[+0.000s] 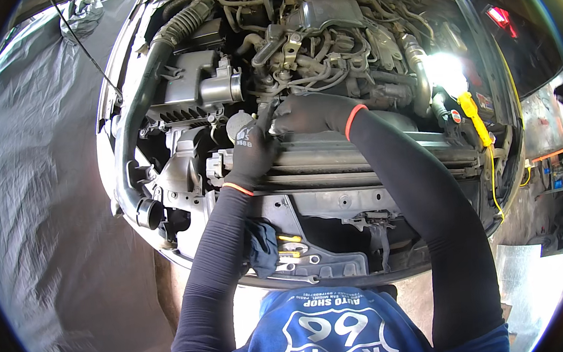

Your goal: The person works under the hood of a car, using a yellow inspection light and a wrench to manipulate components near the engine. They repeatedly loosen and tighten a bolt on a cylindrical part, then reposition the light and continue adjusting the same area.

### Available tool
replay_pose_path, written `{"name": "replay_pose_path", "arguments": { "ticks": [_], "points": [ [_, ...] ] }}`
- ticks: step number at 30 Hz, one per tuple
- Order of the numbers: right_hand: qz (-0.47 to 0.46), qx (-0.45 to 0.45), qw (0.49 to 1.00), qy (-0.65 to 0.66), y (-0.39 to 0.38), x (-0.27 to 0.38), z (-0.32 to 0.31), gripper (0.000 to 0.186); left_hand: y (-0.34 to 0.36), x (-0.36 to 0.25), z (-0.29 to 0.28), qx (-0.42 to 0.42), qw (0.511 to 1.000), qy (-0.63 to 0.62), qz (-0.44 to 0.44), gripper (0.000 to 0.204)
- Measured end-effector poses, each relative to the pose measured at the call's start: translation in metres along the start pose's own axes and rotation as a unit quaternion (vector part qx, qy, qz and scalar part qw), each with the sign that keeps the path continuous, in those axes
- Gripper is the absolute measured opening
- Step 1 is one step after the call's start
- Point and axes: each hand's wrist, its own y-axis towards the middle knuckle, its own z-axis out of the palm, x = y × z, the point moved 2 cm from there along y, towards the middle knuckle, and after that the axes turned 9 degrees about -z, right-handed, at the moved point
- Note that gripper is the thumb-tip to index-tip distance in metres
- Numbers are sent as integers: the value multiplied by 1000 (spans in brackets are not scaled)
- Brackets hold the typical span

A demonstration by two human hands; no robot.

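A grey panel [349, 264] carries wrenches [312, 280] and a dark cloth [262, 249].

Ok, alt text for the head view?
The gloved left hand and gloved right hand are close together in a vehicle's open engine bay. A lit yellow work lamp is at right; wrenches and a dark cloth below.

A wrinkled grey cover [58, 193] drapes the left side of my remote view; at right, I see a yellow work lamp [474, 117] glaring white, its yellow cord [494, 182] hanging below, and a red light [498, 15] glowing farther off.
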Motion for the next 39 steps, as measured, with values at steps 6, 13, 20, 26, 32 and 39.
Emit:
{"name": "replay_pose_path", "arguments": {
  "ticks": [6, 13, 20, 26, 32, 39],
  "points": [
    [-11, -75, 996, -39, -1, 0, 7, 81, -9, 13, 10, -78, 996, -16, 37, 75],
    [-98, -359, 923, 102, -158, -2, 20, 37, -1, 5, 11, -149, 976, 90, 134, 62],
    [342, -461, 815, 79, -413, -98, 94, 27, 5, -17, -12, -24, 976, 216, 35, 49],
    [245, -461, 846, -106, -489, -153, 127, 32, 5, 8, -12, -8, 981, 189, 32, 48],
    [237, -451, 845, -164, -494, -171, 137, 37, 4, 29, 5, -114, 925, 319, 172, 62],
    [255, -599, 746, -141, -437, -135, 97, 41, -7, 8, 14, -158, 960, 222, 64, 57]
  ]
}}
